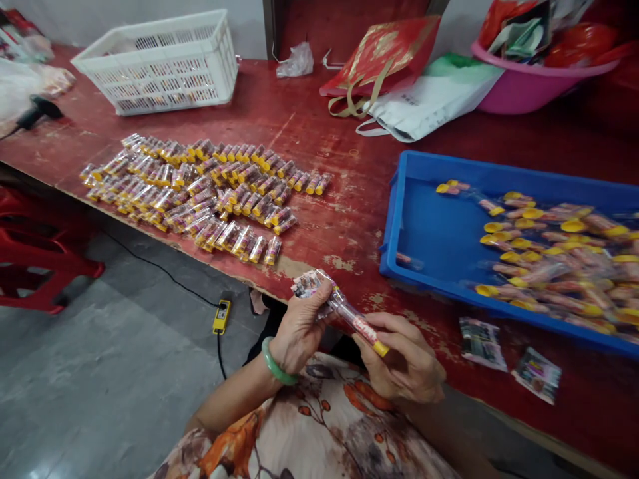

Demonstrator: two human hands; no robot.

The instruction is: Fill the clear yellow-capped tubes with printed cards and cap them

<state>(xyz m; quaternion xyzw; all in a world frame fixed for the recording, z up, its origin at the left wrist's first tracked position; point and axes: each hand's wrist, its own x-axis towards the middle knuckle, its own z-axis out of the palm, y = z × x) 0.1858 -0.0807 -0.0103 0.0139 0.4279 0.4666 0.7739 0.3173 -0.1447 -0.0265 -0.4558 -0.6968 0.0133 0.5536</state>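
Note:
My left hand (pixel 299 329), with a green bangle on the wrist, is closed around a small bundle of printed wrappers (pixel 309 285) and the upper end of a clear tube. My right hand (pixel 404 359) pinches the same tube (pixel 357 322) near its yellow cap. Both hands are above my lap, just in front of the red table's edge (pixel 349 233). Rows of wrapped tubes (pixel 200 189) lie on the table to the left. A blue tray (pixel 439 233) to the right holds several yellow-capped tubes (pixel 554 259).
A white plastic crate (pixel 164 63) stands at the back left. Bags (pixel 399 73) and a pink basin (pixel 529 83) sit at the back right. Two small printed packets (pixel 509 359) lie near the front edge. A red stool (pixel 34 253) and a yellow switch (pixel 221 317) are on the floor.

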